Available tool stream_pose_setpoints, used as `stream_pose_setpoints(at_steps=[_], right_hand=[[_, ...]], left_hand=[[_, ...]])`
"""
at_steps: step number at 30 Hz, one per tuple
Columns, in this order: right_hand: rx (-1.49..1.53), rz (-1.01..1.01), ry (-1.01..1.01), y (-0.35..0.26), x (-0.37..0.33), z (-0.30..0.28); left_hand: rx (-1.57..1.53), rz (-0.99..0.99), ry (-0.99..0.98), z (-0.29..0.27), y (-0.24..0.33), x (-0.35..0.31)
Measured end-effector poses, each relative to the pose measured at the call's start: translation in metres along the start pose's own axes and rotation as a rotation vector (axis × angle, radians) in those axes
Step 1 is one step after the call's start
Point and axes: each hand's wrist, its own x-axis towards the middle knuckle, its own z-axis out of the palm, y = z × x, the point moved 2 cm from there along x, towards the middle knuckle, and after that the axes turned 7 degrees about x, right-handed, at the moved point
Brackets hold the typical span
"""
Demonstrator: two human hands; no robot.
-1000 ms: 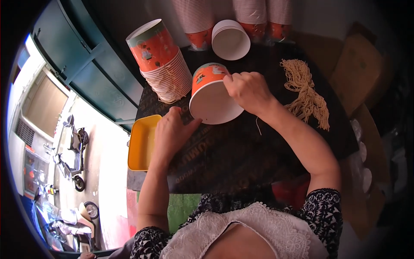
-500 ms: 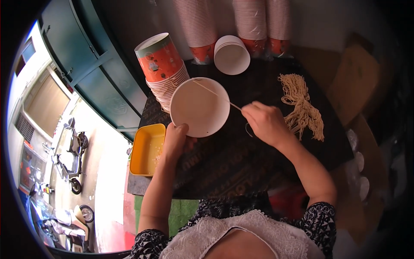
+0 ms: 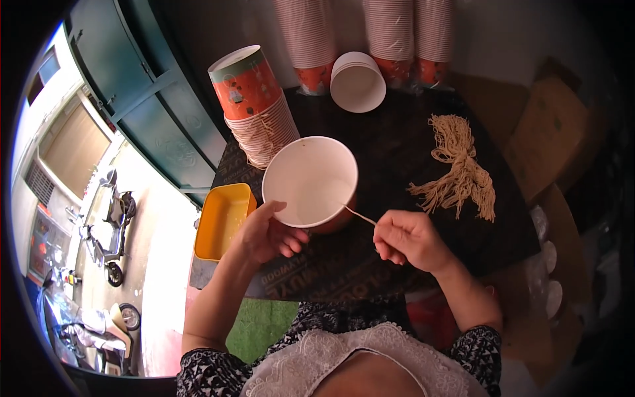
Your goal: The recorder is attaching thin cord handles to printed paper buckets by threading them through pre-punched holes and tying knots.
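A large white-lined paper bucket [image 3: 311, 175] with an orange outside is tipped toward me over the dark table. My left hand [image 3: 268, 233] grips its near-left rim, thumb at the rim and fingers curled beneath. A thin beige string [image 3: 360, 215] runs from the bucket's near-right rim to my right hand [image 3: 410, 241]. The fingers of that hand are pinched on the string. Whether the string passes through a hole in the wall is too small to tell. Farther right lies a tied bundle of beige strings [image 3: 460, 162], apart from both hands.
A leaning stack of orange-and-green buckets [image 3: 254, 99], strings hanging on it, stands behind left. The yellow tub [image 3: 225, 218] sits at the table's left edge. More bucket stacks [image 3: 390, 40] and white buckets lying sideways [image 3: 357, 83] are at the back. Cardboard [image 3: 549, 139] stands right.
The bucket has tipped and dropped slightly toward me. My right hand has moved down, and the string now leaves the near-right rim instead of crossing the opening. My left fingers have shifted along the rim.
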Motion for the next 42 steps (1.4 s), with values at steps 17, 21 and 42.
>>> stream_pose_setpoints(at_steps=[17,21,42], right_hand=[[0.816,-0.089,0.072,0.005,0.011,0.021],[0.828,-0.083,0.067,0.007,0.007,0.025],[-0.473,-0.574,0.26,0.003,-0.023,0.032]], left_hand=[[0.576,0.377,-0.099,0.099,-0.036,-0.052],[0.52,0.444,-0.114,0.118,-0.048,-0.031],[1.342,0.794,-0.08,0.122,0.006,-0.051]])
